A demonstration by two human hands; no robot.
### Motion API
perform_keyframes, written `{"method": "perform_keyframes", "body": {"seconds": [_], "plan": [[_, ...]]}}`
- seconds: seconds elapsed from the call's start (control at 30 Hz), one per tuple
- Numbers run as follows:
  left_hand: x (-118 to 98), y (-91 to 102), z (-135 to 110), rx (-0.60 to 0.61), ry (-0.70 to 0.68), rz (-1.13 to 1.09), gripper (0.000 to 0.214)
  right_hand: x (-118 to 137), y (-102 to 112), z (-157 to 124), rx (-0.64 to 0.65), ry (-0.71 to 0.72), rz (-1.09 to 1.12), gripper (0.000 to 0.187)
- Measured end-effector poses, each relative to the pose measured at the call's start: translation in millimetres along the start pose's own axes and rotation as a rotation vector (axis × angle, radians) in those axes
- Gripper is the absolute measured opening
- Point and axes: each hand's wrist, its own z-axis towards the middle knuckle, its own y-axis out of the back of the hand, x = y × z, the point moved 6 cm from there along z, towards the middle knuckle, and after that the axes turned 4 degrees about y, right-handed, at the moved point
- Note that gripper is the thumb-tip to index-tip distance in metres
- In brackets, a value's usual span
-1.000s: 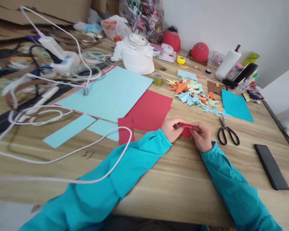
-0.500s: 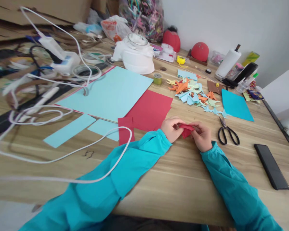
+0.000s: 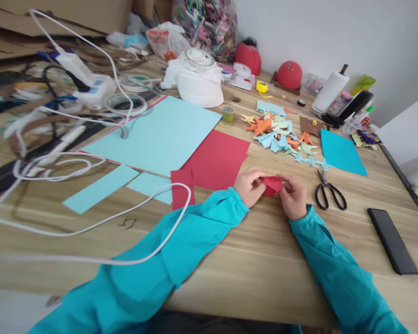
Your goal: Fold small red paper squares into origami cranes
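A small folded piece of red paper (image 3: 272,185) is held between my two hands, just above the wooden table (image 3: 251,269). My left hand (image 3: 249,187) pinches its left edge, thumb toward me. On the other side, my right hand (image 3: 293,196) grips the right corner between thumb and fingers. Larger red sheets (image 3: 218,160) lie behind my left hand, and a narrow red strip (image 3: 182,189) rests beside my left sleeve. Beyond my hands is a pile of folded paper cranes (image 3: 280,134) in orange, light blue and pale green.
Black-handled scissors (image 3: 330,194) and a phone (image 3: 393,241) lie to the right. A blue sheet (image 3: 343,152) is behind them. Light blue paper (image 3: 156,134) covers the left middle. A white cable (image 3: 90,232) loops across the left and over my left sleeve. A thread spool (image 3: 227,114) stands farther back.
The red paper has turned in my fingers and shows a broader, flatter face. My right fingers have shifted slightly at its corner. Everything else stays put.
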Motion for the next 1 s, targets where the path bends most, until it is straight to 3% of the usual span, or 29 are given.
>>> {"method": "perform_keyframes", "body": {"seconds": [0.27, 0.67, 1.0], "plan": [[-1.5, 0.6, -1.5, -0.009, -0.018, 0.058, 0.013, -2.8, -6.7, -0.8, 0.061, -0.114, 0.182, 0.021], [-0.4, -0.9, -1.1, 0.027, 0.071, 0.054, 0.017, 6.3, -4.2, 0.7, 0.057, -0.065, 0.075, 0.02], [-0.8, -3.2, -1.0, 0.061, 0.095, -0.004, 0.016, 6.0, -10.1, 2.0, 0.133, -0.069, 0.158, 0.022]]}}
